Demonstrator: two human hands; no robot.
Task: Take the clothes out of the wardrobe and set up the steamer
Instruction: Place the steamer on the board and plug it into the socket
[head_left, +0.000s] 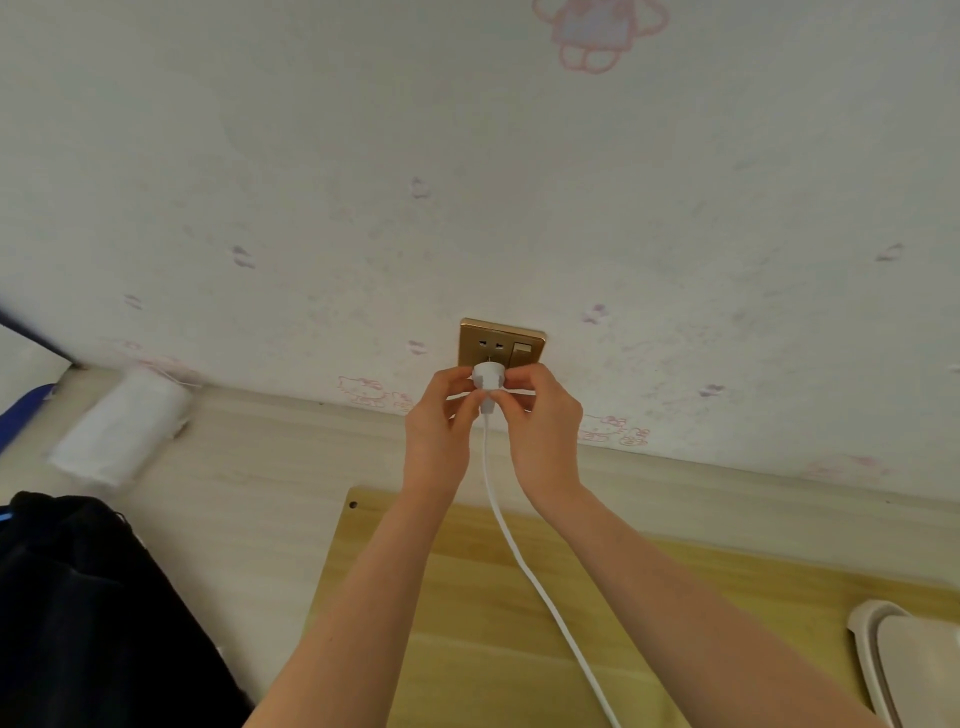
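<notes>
1. While I hold the white plug (487, 383) up to the gold socket (527, 332) on the wall (467, 182), it is not fully in. A thin pin shows between it and the lower holes.
2. My left hand (441, 415) pinches the plug's left side with curled fingers and thumb. My right hand (543, 415) pinches its right side and base the same way.
3. The white cord (524, 566) drops from the plug between my forearms and leaves the bottom edge.
4. I judge that I am near the end of setting up the steamer, with power about to go on. What is left is pressing the plug home and perhaps flipping the socket's switch. The steamer itself I cannot pick out.
5. Dark fabric (78, 597) lies heaped at lower left. It may be the clothes from the wardrobe, but I cannot tell.
6. Below my arms lies a yellow wood surface (441, 597) with a small hole at its corner. Between it and the wall runs a pale wood-grain strip (260, 467).
7. A white roll (124, 421) lies on that strip at left, and a rounded white object (904, 670) sits at the right edge.
8. The wall is pale, with faint pink cartoon cats and bows.
</notes>
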